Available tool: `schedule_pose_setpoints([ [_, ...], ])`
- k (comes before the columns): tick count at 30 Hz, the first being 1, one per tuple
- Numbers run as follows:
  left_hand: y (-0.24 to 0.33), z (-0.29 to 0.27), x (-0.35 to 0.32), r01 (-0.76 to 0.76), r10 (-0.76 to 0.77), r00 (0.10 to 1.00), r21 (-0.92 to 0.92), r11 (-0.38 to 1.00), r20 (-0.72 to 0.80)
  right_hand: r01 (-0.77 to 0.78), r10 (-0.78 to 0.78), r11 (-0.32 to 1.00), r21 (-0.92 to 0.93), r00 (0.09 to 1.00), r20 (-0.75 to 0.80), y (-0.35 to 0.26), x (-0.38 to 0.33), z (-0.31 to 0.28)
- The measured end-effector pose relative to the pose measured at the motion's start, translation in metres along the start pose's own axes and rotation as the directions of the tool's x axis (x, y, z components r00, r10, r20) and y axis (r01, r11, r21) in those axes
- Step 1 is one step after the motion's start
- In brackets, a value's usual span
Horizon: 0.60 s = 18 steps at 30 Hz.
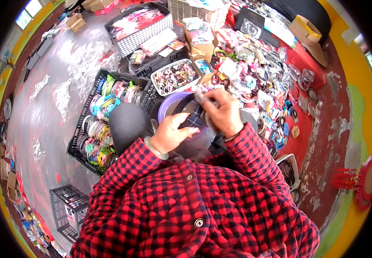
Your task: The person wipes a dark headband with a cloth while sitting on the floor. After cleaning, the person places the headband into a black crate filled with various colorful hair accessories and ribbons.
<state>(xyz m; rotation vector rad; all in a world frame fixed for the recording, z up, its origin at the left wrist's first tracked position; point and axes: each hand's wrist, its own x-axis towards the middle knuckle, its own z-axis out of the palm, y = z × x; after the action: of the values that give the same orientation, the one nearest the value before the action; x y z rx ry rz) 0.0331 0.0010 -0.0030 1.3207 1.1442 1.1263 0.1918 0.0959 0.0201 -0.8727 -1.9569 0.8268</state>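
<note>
My left hand (172, 133) is closed on a dark headband (193, 119) with thin pale checked lines, its thumb lying along the cloth. On the other side, my right hand (224, 112) has its fingers curled round the same headband. A blurred greyish bit (199, 96) shows at the right fingertips; what it is I cannot make out. Both hands are above a purple tub (164, 107) between my knees, and they hide much of its inside.
To the left, a black crate (83, 150) holds rows of colourful hair bands. Ahead stand a white basket (156, 88) of small hair ties, a grey woven basket (169, 23) of packets and an open carton (201, 51). A heap of hair accessories (248, 81) covers the red sheet (304, 129) at right.
</note>
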Motion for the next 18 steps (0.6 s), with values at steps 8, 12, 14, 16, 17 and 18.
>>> schedule_pose_setpoints([
  [8, 0.01, 0.003, -0.002, 0.047, -0.045, 0.999, -0.076, 0.996, 0.018, -0.081, 0.086, 0.995, 0.064, 0.993, -0.084, 0.01, 0.001, -0.001],
  [12, 0.0, -0.005, -0.002, -0.039, 0.048, 0.996, 0.121, 0.992, -0.073, 0.223, -0.232, 0.973, 0.064, 0.946, 0.227, -0.015, -0.003, 0.003],
  [14, 0.002, -0.005, 0.0, -0.015, 0.016, 1.0, 0.023, 1.0, -0.014, 0.036, -0.042, 0.995, 0.088, 0.996, 0.075, 0.003, -0.001, 0.004],
  [16, 0.006, -0.001, -0.003, 0.015, -0.014, 0.999, -0.009, 1.0, 0.046, -0.065, 0.071, 0.995, 0.078, 0.994, -0.087, 0.017, -0.001, 0.001],
  [17, 0.004, 0.001, -0.004, -0.002, 0.002, 1.0, -0.03, 1.0, 0.005, 0.017, -0.015, 0.998, 0.061, 0.999, -0.034, 0.018, -0.005, 0.003],
  [18, 0.001, 0.002, -0.004, -0.015, 0.014, 0.999, -0.046, 0.999, -0.034, 0.097, -0.098, 0.994, 0.054, 0.995, 0.015, 0.006, -0.008, 0.006],
])
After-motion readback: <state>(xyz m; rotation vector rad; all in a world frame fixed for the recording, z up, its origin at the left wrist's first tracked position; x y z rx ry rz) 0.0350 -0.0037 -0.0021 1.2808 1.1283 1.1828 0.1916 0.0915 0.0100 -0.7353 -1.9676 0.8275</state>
